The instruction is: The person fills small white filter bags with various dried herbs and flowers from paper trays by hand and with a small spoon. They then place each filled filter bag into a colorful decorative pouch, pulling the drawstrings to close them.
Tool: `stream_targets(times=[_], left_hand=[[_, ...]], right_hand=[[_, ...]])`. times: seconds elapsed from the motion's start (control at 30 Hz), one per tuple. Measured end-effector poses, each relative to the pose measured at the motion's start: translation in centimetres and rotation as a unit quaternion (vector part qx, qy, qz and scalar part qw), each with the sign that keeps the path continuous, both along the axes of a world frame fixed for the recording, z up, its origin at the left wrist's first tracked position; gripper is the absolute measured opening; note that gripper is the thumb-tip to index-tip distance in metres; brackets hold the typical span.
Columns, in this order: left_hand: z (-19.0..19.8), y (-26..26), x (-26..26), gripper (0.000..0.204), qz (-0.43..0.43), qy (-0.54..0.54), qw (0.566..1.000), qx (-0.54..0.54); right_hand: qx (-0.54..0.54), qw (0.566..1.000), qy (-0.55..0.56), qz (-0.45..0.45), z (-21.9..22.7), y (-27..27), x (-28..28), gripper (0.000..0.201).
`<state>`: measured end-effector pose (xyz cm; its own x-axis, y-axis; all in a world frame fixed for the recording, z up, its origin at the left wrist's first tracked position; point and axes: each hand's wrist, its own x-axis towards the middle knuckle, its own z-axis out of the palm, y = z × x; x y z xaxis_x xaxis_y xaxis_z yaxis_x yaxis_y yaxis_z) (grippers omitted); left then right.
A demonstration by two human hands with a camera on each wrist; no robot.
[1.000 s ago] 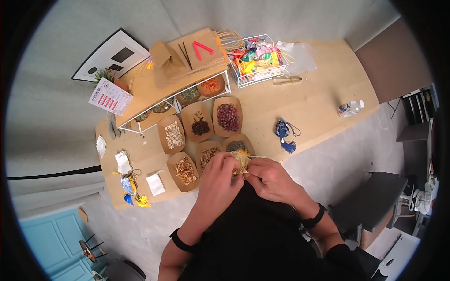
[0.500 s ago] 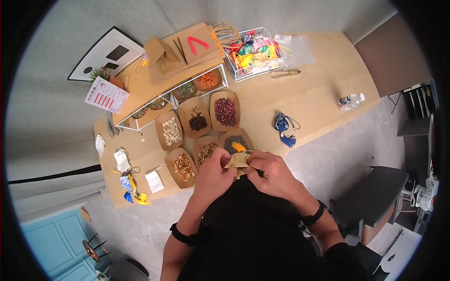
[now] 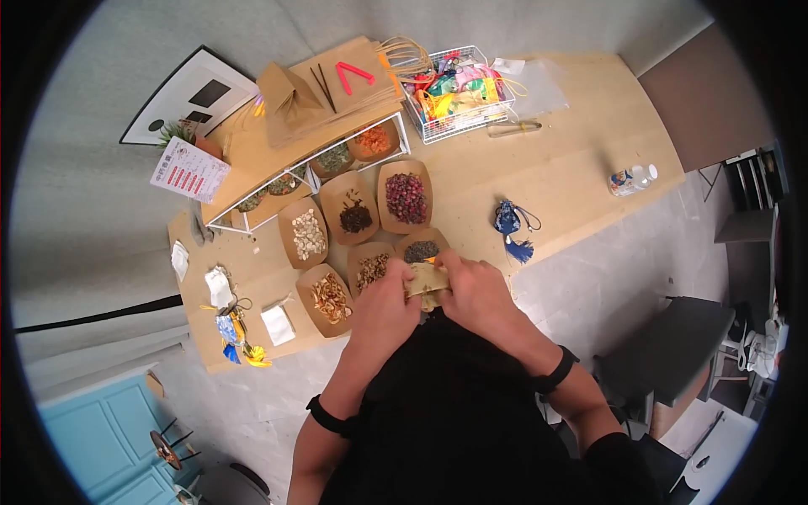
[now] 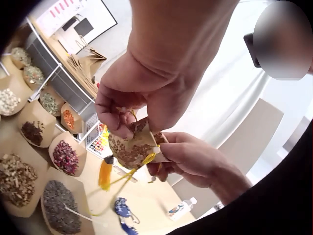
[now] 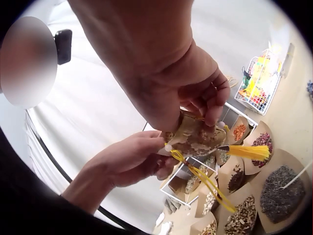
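Observation:
Over the table's front edge in the head view, my left hand (image 3: pixel 383 305) and right hand (image 3: pixel 478 293) grip a small gold patterned drawstring pouch (image 3: pixel 427 279) from either side. The left wrist view shows its floral brocade body (image 4: pixel 128 151) between both hands, fingers and thumbs pinching the cloth around its mouth. A yellow tassel (image 5: pixel 250 152) hangs from the pouch, and yellow cords (image 5: pixel 198 174) with pale beads trail from its sides. Inside the pouch is hidden by fingers and cloth. Just beyond the hands sits a paper tray of grey-purple dried buds (image 4: pixel 61 205).
Several paper trays hold dried herbs, among them red buds (image 3: pixel 406 198) and pale chips (image 3: pixel 308 234). A blue pouch (image 3: pixel 507 217) and a bottle (image 3: pixel 631 179) stand to the right. Behind are a wire basket (image 3: pixel 459 126) and white-framed shelf (image 3: pixel 311 189). White pouches (image 3: pixel 278 324) lie left.
The pouch has turned in the hands, its cloth now stretched flatter between them. My right hand has shifted its hold up along the pouch's edge. The trays have stayed put.

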<state>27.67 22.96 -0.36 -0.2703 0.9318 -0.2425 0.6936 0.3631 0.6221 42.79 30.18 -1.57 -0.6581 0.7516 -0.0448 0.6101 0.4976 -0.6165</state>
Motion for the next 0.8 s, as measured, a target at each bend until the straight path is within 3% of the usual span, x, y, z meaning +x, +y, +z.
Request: stream_targets(times=[0.13, 0.2, 0.33, 0.4, 0.47, 0.53, 0.57, 0.63, 0.67, 0.7, 0.73, 0.77, 0.8], left_hand=[[-0.7, -0.2, -0.6, 0.026, -0.012, -0.018, 0.999, -0.034], [-1.1, -0.4, -1.1, 0.024, -0.003, -0.032, 0.998, -0.053], [-0.8, -0.4, -0.3, 0.023, -0.002, -0.048, 0.999, -0.023], [0.1, -0.4, -1.4, 0.023, -0.016, -0.054, 0.996, -0.068], [0.7, -0.3, -1.8, 0.024, -0.034, -0.059, 0.992, -0.107], [0.9, -0.2, -1.8, 0.039, -0.006, -0.082, 0.991, -0.105], [1.4, -0.6, -2.2, 0.039, -0.006, -0.083, 0.991, -0.105], [2.5, -2.1, -3.9, 0.069, -0.070, -0.198, 0.978, -0.002], [2.5, -2.4, -4.8, 0.069, -0.071, -0.199, 0.977, -0.002], [2.4, -2.4, -5.6, 0.081, -0.123, -0.271, 0.955, 0.013], [2.5, -2.3, -6.0, 0.093, -0.173, -0.340, 0.924, 0.029], [2.6, -2.3, -5.6, 0.093, -0.173, -0.339, 0.924, 0.032], [3.0, -2.2, -4.7, 0.090, -0.165, -0.413, 0.896, 0.012]], right_hand=[[-0.056, 0.997, 0.045, -0.018, 0.6, 0.7, -0.5, 0.027], [-0.082, 0.997, -0.004, 0.003, 0.7, 1.2, 0.2, 0.027], [0.006, 0.998, -0.029, 0.048, 0.7, 1.1, -0.3, 0.028], [-0.118, 0.992, -0.016, 0.049, 1.8, 1.8, 0.0, 0.027], [-0.079, 0.996, -0.001, 0.052, 1.2, 1.5, -0.3, 0.027], [-0.038, 0.998, 0.015, 0.053, 1.7, 1.7, -0.7, 0.027], [-0.083, 0.995, 0.019, 0.056, 2.4, 1.8, -0.4, 0.026], [-0.133, 0.989, 0.020, 0.055, 4.7, 1.6, 0.1, 0.024], [-0.212, 0.976, 0.022, 0.051, 6.3, 1.9, 0.2, 0.023], [-0.288, 0.956, 0.025, 0.047, 7.5, 2.1, 0.3, 0.023], [-0.285, 0.957, 0.024, 0.046, 8.3, 2.1, 0.5, 0.023], [-0.309, 0.948, 0.049, 0.056, 8.8, 1.9, 0.6, 0.022], [-0.334, 0.938, 0.072, 0.067, 9.1, 1.6, 0.6, 0.021]])
